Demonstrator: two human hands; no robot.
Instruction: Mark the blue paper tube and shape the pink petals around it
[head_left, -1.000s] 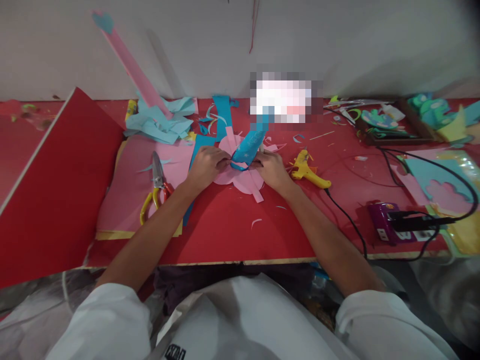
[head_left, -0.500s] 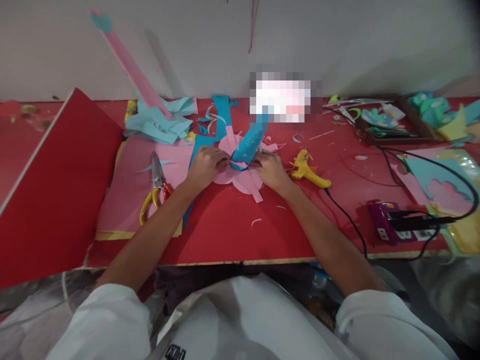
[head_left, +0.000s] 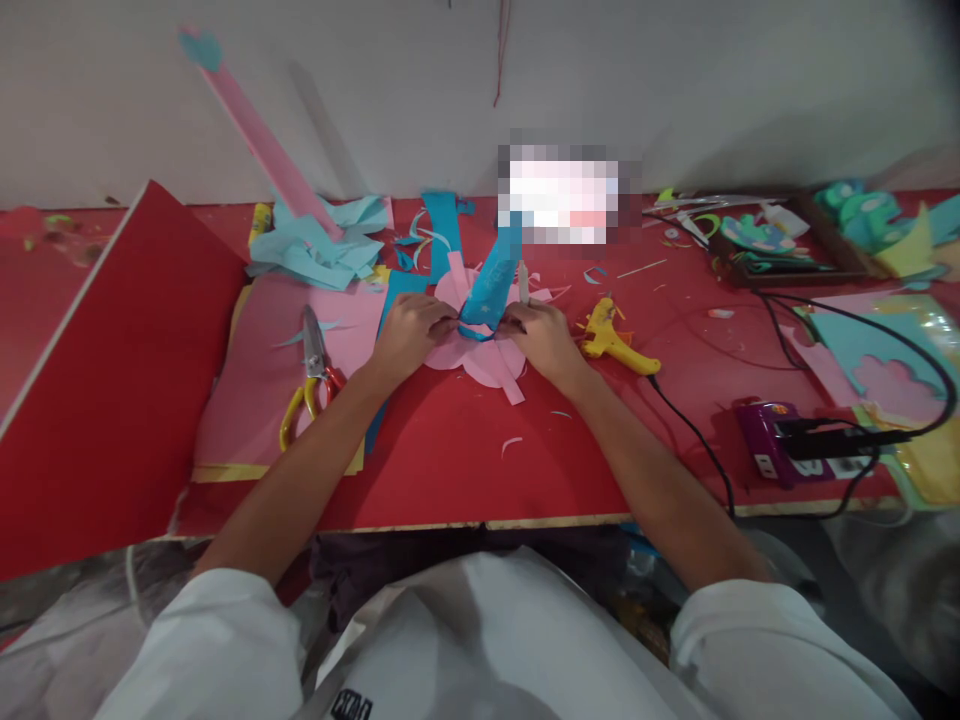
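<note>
A blue paper strip [head_left: 490, 284] rises at a slant from the middle of a pink flower-shaped paper cutout [head_left: 484, 368] on the red table. Its near end bends into a low loop over the cutout. My left hand [head_left: 411, 328] pinches the left side of that loop between thumb and fingertips. On the opposite side, my right hand [head_left: 541, 335] pinches the loop's right side, its fingertips partly hidden. A slim pale stick-like piece [head_left: 523, 282] stands just above the right hand. Pink paper strips lie across the flower.
Scissors [head_left: 313, 365] lie on pink sheets [head_left: 247, 380] at left, beside a raised red board [head_left: 112, 400]. A yellow glue gun [head_left: 616, 342] with a black cable rests at right, before a purple box [head_left: 772, 445]. Crumpled light-blue paper [head_left: 322, 250] and a dark tray [head_left: 810, 275] sit behind.
The blue strip's upper part has tilted slightly more upright and leftward, uncovering the pale piece by the right hand. Both hands stay nearly in place.
</note>
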